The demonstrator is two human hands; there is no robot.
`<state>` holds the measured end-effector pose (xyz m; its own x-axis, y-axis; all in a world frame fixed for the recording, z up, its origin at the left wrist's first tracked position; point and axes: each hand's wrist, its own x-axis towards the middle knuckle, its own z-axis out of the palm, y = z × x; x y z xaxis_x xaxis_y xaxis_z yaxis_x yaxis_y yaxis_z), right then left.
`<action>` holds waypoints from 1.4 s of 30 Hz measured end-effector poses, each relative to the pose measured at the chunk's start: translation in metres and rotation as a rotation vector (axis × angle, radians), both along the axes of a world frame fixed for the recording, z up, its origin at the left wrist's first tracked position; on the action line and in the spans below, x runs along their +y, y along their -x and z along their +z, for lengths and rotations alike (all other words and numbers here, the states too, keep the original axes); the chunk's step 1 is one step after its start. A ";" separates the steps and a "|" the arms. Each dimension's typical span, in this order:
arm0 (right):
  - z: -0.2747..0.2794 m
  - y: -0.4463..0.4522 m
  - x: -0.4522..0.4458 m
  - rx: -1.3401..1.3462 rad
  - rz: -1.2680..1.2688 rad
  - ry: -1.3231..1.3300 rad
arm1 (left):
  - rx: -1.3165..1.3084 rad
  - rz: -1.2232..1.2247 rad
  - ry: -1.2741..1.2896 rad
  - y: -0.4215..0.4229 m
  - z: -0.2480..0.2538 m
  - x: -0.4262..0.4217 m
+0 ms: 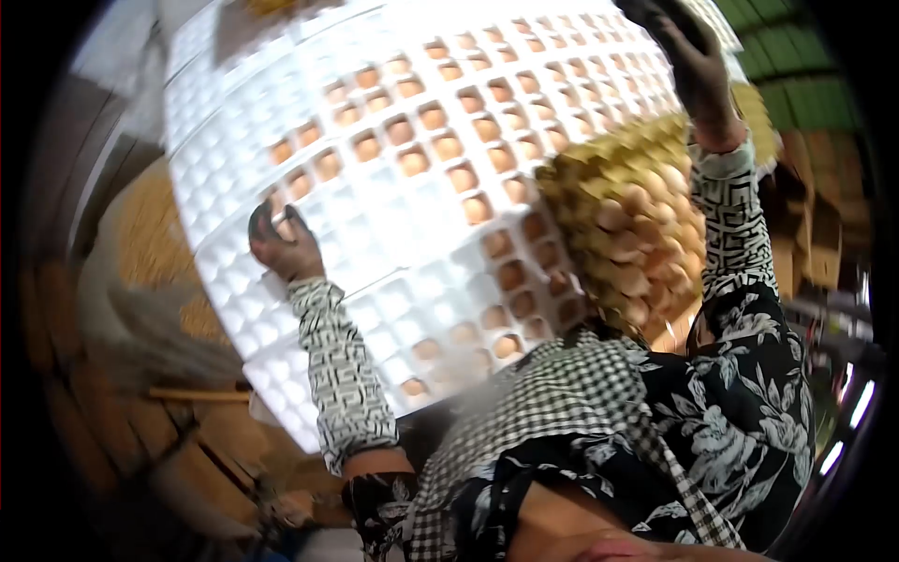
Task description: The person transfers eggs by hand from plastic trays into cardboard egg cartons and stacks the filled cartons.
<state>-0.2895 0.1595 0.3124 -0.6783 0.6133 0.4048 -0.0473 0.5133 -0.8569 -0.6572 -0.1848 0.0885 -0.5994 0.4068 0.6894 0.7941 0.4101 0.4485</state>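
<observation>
My left hand (286,245) is over the white tray (365,220) at the left, its fingers curled around a light brown egg (278,215). Stretched toward the top right, my right hand (695,70) is blurred, with dark, extended fingers over the far end of the egg rows; nothing shows in it. Brown eggs (413,161) fill many cells across the middle and right of the white trays, while cells at the left hold none. Beside my right forearm, a yellow egg tray (585,173) bears a pile of eggs (641,234).
Sacks with yellowish grain-like material (154,229) stand beyond the trays' left edge. Cardboard boxes (819,248) are at the right, behind my right arm. A green slatted surface (777,56) lies at the top right. My checkered apron (552,393) meets the trays' near edge.
</observation>
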 end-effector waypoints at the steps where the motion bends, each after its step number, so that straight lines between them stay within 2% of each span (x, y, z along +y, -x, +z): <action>1: -0.025 -0.049 0.009 -0.061 -0.166 0.013 | 0.068 0.010 -0.006 -0.030 0.004 0.016; 2: -0.031 -0.079 0.010 -0.151 -0.324 0.031 | -0.264 -0.252 -0.130 -0.042 -0.009 0.026; 3: -0.047 -0.117 0.010 -0.304 -0.332 0.061 | -0.514 -0.408 -0.105 -0.080 0.000 0.039; 5: -0.075 -0.156 -0.013 -0.526 -0.231 0.200 | -0.343 -0.800 0.084 -0.155 0.035 0.069; 6: -0.084 -0.160 -0.038 -0.585 -0.126 0.301 | -0.246 -0.884 0.254 -0.193 0.063 0.079; 7: -0.086 -0.161 -0.060 -0.711 -0.083 -0.021 | -0.194 -1.008 0.419 -0.224 0.084 0.087; 8: -0.088 -0.137 -0.046 -0.813 -0.011 -0.414 | 0.016 -0.940 0.437 -0.242 0.082 0.105; 10: -0.110 -0.131 -0.042 -0.881 0.034 -0.643 | 0.036 -0.926 0.641 -0.274 0.082 0.118; 11: -0.117 -0.130 -0.039 -0.796 0.051 -0.606 | 0.029 -0.894 0.674 -0.281 0.083 0.120; 14: -0.110 -0.128 -0.042 -0.836 0.138 -0.598 | 0.029 -0.851 0.772 -0.287 0.092 0.116; 15: -0.103 -0.118 -0.044 -0.734 0.081 -0.794 | 0.011 -0.831 0.781 -0.283 0.099 0.118; 16: -0.101 -0.125 -0.048 -0.650 0.082 -0.571 | -0.005 -0.826 0.796 -0.282 0.104 0.117; 17: -0.097 -0.130 -0.049 -0.563 0.081 -0.356 | -0.186 -0.820 0.684 -0.276 0.099 0.115; 18: -0.095 -0.135 -0.048 -0.468 0.080 -0.148 | -0.429 -0.756 0.409 -0.270 0.097 0.105; 19: -0.097 -0.149 -0.042 -0.237 -0.032 -0.001 | -0.820 -0.755 0.140 -0.261 0.100 0.103; 20: -0.100 -0.168 -0.020 -0.064 0.070 0.206 | -1.205 -0.726 -0.148 -0.252 0.104 0.100; 22: -0.080 -0.184 -0.012 0.040 0.092 0.494 | -1.387 -0.839 -0.280 -0.243 0.109 0.103; 23: -0.080 -0.178 0.001 -0.274 0.041 0.079 | -1.143 -0.763 0.063 -0.244 0.107 0.113; 24: -0.067 -0.160 -0.003 -0.687 0.036 0.075 | -0.710 -0.729 0.421 -0.255 0.110 0.129; 26: -0.097 -0.128 -0.014 -0.947 0.090 -0.553 | -0.222 -0.572 1.157 -0.301 0.151 0.161; 29: -0.066 -0.095 -0.030 -1.361 0.304 -0.707 | -0.048 -0.653 1.264 -0.299 0.134 0.183; 30: -0.074 -0.098 -0.029 -1.264 0.322 -0.730 | -0.115 -0.689 1.254 -0.296 0.137 0.182; 32: -0.093 -0.114 -0.014 -1.066 0.340 -0.778 | -0.275 -0.734 0.949 -0.281 0.124 0.165; 33: -0.096 -0.130 -0.012 -0.851 0.299 -0.686 | -0.813 -0.833 0.614 -0.259 0.094 0.151; 34: -0.092 -0.142 -0.012 -0.865 0.288 -0.444 | -1.271 -0.900 0.358 -0.261 0.113 0.135; 36: -0.097 -0.163 0.002 -0.287 0.363 0.369 | -1.707 -1.077 -0.131 -0.245 0.113 0.108; 37: -0.097 -0.164 0.000 -0.123 0.406 0.674 | -1.742 -1.209 -0.300 -0.243 0.111 0.098; 38: -0.096 -0.168 -0.003 0.046 0.434 0.983 | -1.733 -1.114 -0.369 -0.242 0.109 0.090; 40: -0.074 -0.161 -0.002 -0.078 0.530 0.794 | -1.606 -0.895 -0.077 -0.236 0.113 0.084; 41: -0.066 -0.154 -0.003 -0.171 0.548 0.684 | -1.505 -0.788 0.173 -0.234 0.117 0.080; 42: -0.063 -0.144 -0.007 -0.262 0.569 0.568 | -1.049 -0.850 0.305 -0.247 0.113 0.082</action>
